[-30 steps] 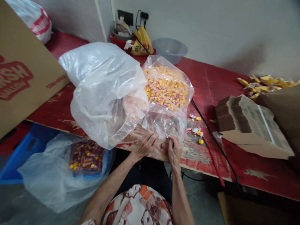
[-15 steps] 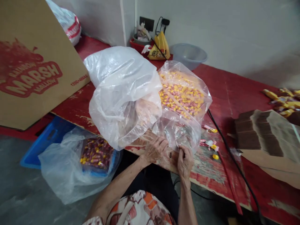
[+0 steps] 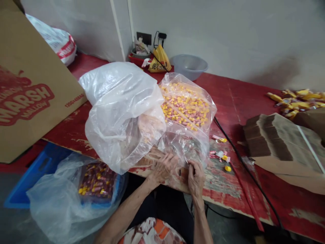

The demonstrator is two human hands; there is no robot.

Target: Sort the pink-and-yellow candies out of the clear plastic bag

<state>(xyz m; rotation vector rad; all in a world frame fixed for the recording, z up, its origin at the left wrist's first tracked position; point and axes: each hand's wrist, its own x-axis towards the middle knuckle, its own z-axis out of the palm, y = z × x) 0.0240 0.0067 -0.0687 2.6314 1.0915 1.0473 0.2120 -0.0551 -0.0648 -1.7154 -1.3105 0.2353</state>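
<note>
On the worn table lies a clear plastic bag (image 3: 186, 134) with small yellow-and-pink wrapped candies (image 3: 188, 108) in its far part. The near edge of this bag is pinched in my right hand (image 3: 196, 178), thumb against curled fingers. My left hand (image 3: 164, 169) is closed at the same edge, farther left, its fingers bent over the film; the fingertips are partly hidden. Beside it, a large whitish plastic bag (image 3: 122, 98) bulges with its crumpled mouth toward me. Pale pinkish contents (image 3: 152, 123) show dimly through it.
A marshmallow carton (image 3: 38, 95) stands at left, above a blue crate (image 3: 22, 189) with bagged candies (image 3: 98, 179). Loose candies (image 3: 223, 157) and a black cable (image 3: 241, 162) lie right, before stacked brown cardboard (image 3: 279, 142). A basin (image 3: 190, 64) sits at the back.
The view has shifted, so the table things appear farther left and slightly lower. Both hands stay at the near edge of the candy bag, with little visible movement.
</note>
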